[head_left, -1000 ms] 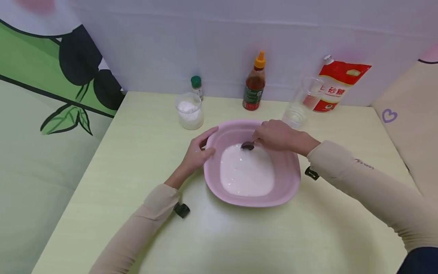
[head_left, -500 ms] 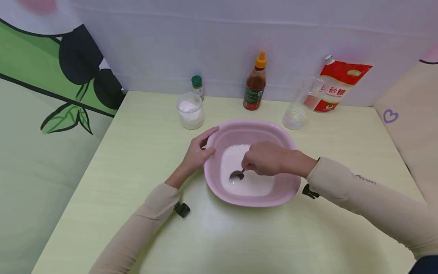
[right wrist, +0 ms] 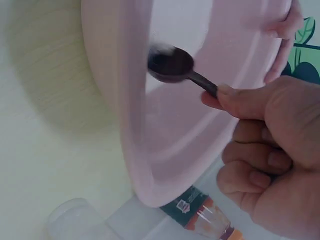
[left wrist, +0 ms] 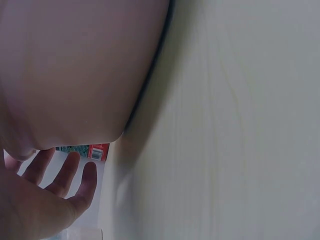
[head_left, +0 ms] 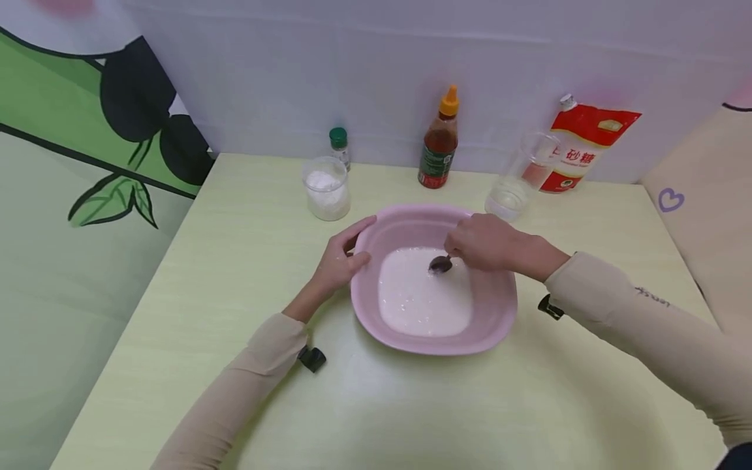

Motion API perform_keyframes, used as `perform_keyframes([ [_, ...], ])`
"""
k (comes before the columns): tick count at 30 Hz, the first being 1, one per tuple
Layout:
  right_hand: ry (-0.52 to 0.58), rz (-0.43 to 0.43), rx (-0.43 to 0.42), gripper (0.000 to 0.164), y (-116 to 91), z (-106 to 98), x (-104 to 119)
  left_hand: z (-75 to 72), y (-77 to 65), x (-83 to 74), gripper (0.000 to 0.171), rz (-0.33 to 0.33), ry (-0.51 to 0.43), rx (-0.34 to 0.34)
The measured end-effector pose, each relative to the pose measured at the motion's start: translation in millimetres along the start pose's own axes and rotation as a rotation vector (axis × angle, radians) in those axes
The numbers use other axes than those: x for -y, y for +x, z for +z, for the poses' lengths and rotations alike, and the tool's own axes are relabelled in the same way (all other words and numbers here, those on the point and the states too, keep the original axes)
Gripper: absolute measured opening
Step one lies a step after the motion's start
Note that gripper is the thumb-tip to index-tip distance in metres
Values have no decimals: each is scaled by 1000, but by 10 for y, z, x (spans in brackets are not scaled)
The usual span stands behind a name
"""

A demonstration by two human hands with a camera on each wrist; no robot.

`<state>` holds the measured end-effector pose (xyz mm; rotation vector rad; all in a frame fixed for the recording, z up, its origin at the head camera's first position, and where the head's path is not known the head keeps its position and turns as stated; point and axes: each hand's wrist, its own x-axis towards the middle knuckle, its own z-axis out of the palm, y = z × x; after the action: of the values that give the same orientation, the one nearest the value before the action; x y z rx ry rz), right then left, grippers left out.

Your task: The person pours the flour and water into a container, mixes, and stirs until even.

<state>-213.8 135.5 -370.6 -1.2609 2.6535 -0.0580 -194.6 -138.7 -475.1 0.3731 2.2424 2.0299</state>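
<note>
A pink basin point(head_left: 435, 346) holds a pool of white liquid point(head_left: 423, 303). At its left side my left hand point(head_left: 337, 261) grips the rim, thumb over the inner side and fingers along the outside; the left wrist view shows those fingers spread beside the wall. My right hand point(head_left: 484, 243) pinches the handle of a small dark spoon point(right wrist: 172, 65) between thumb and forefinger, the other fingers curled into the palm. Over the basin, the round bowl of the spoon point(head_left: 440, 264) is tilted at the liquid's surface, towards the far right part of the pool.
Behind the basin stand a clear cup of white powder point(head_left: 326, 196), a green-capped jar point(head_left: 339, 147), an orange-tipped sauce bottle point(head_left: 437, 147), a tall clear cup point(head_left: 511, 192) and a red-and-white bag point(head_left: 578, 153). A curtain point(head_left: 282, 85) hangs behind the pale table point(head_left: 411, 418).
The spoon in my right hand has swept from the far part of the pool to the near left, then back up to the right. My left hand and the basin have stayed put.
</note>
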Motion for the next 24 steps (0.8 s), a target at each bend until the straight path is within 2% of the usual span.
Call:
perform_keyframes([
  [3,-8,-17,-44,17,123,44,18,10,-8,6,70,0,1,-2],
  [8,13,-162,-54,13,288,101,120,10,-25,10,70,-1,4,0],
  [12,55,-255,-44,13,297,108,198,-4,-31,-25,71,-9,4,-4],
  [15,142,-284,-18,12,221,117,212,-2,-27,-28,72,-5,7,-9],
  [18,236,-284,31,14,114,120,179,-2,-21,-24,71,-2,16,-13],
  [20,272,-248,72,16,32,109,133,-3,-19,-13,71,-3,21,-14],
  [24,260,-139,108,18,-109,67,-17,-3,-25,-21,70,-13,18,-15],
])
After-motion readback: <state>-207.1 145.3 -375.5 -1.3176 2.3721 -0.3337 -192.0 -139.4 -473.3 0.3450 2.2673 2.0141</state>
